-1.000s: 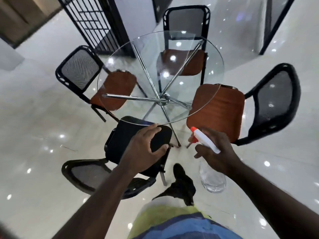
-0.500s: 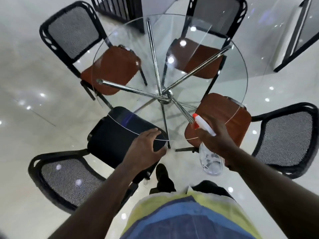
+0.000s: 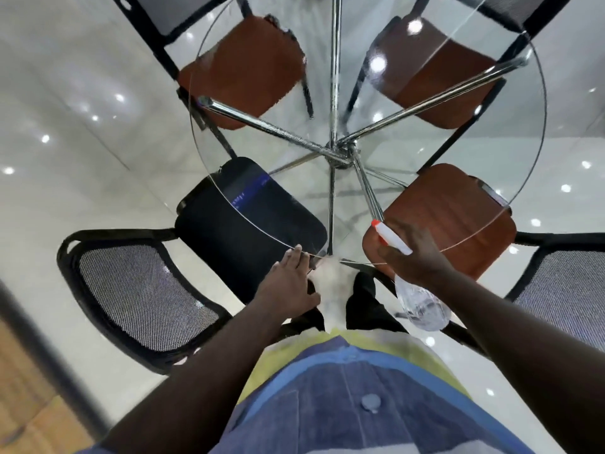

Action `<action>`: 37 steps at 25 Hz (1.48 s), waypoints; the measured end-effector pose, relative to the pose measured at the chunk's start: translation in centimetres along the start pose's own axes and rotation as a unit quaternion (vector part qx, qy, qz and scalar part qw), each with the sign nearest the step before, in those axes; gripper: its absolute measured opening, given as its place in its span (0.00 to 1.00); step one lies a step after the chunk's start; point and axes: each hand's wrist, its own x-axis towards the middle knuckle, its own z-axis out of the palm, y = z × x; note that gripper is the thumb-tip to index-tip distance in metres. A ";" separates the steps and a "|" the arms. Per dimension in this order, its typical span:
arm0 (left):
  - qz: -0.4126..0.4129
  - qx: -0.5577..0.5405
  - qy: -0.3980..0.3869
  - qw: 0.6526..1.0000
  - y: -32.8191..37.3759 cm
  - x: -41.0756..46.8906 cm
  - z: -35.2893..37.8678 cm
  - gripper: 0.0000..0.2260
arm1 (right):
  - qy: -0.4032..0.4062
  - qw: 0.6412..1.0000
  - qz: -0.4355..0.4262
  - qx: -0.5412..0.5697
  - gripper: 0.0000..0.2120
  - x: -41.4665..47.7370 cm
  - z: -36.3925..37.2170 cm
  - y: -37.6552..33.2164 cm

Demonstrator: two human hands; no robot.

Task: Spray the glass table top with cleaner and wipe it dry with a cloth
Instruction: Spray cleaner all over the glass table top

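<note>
- The fingers (image 3: 296, 253) of the left hand (image 3: 286, 286) lie straight and close together, their tips touching the near rim of the glass counter (image 3: 425, 152); they hold nothing.
- The right hand (image 3: 417, 257) has its fingers wrapped round the neck of the spray bottle (image 3: 422, 304). The clear body hangs below the palm, and the orange-tipped nozzle (image 3: 376, 224) points inward over the near edge of the glass.
- A moment ago the left hand hovered over the black chair seat (image 3: 248, 217), short of the glass, and the bottle hung lower and outside the rim. The person has since come right up to the counter, so both hands now meet its edge.
- The approach therefore looks finished and the bottle is placed for a first spray. I see no mist or wet patch on the glass, so spraying has probably not begun.
- No cloth can be made out in either hand; wiping will need one fetched.
- The chrome frame (image 3: 340, 152) shows clearly through the top.
</note>
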 end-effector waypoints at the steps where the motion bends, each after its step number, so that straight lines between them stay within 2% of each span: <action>1: -0.004 0.005 -0.003 1.000 -0.1 0.1 0.0 0.43 | -0.006 1.000 -0.005 -0.008 0.10 0.1 -0.2 0.1; 4: -0.017 0.033 -0.014 0.999 -0.3 0.1 -0.1 0.43 | -0.065 0.997 -0.014 -0.027 0.04 1.1 -0.2 1.0; 7: -0.034 0.061 -0.009 0.998 -0.2 0.1 0.0 0.43 | -0.126 0.990 -0.050 -0.040 0.13 2.5 0.7 1.2; 11: -0.047 0.087 -0.017 0.995 -0.1 0.4 -0.3 0.42 | -0.165 0.980 -0.102 -0.035 0.16 3.8 2.3 0.2; 16: -0.050 0.103 -0.028 0.993 0.5 0.7 -0.4 0.43 | -0.184 0.975 -0.123 -0.024 0.08 4.7 3.0 1.1; 18: -0.053 0.104 -0.036 0.993 0.6 1.0 -0.5 0.43 | -0.203 0.971 -0.118 -0.031 0.11 4.4 2.7 1.8; 20: -0.056 0.110 -0.045 0.991 0.7 1.3 -0.5 0.43 | -0.209 0.971 -0.117 -0.029 0.20 3.9 2.1 2.8; 22: -0.060 0.121 -0.050 0.990 1.1 1.5 -0.4 0.43 | -0.206 0.972 -0.106 -0.030 0.21 3.1 1.4 4.2; 25: -0.071 0.118 -0.049 0.989 1.8 1.7 -0.5 0.43 | -0.205 0.975 -0.082 -0.025 0.12 2.2 -0.4 6.3; 28: -0.068 0.132 0.015 0.989 3.0 1.6 -0.4 0.39 | -0.208 0.974 -0.088 -0.018 0.09 1.2 -2.1 7.4; 30: -0.047 0.128 0.052 0.989 4.4 1.6 -0.3 0.37 | -0.176 0.980 -0.089 -0.002 0.07 0.6 -3.2 8.3; 31: -0.031 0.117 0.060 0.991 5.1 1.9 -0.2 0.37 | -0.151 0.985 -0.082 -0.001 0.02 0.5 -3.7 9.0; 33: -0.001 0.095 0.059 0.994 6.7 2.8 -0.1 0.37 | -0.105 0.994 -0.028 -0.005 0.07 0.5 -4.7 10.3; 35: 0.009 0.092 0.046 0.995 7.9 3.6 0.1 0.36 | -0.087 0.996 0.022 -0.005 0.05 0.5 -5.5 11.5; 37: 0.002 0.097 0.025 0.995 9.0 4.0 0.6 0.36 | -0.079 0.997 0.027 -0.004 0.06 0.2 -6.3 12.1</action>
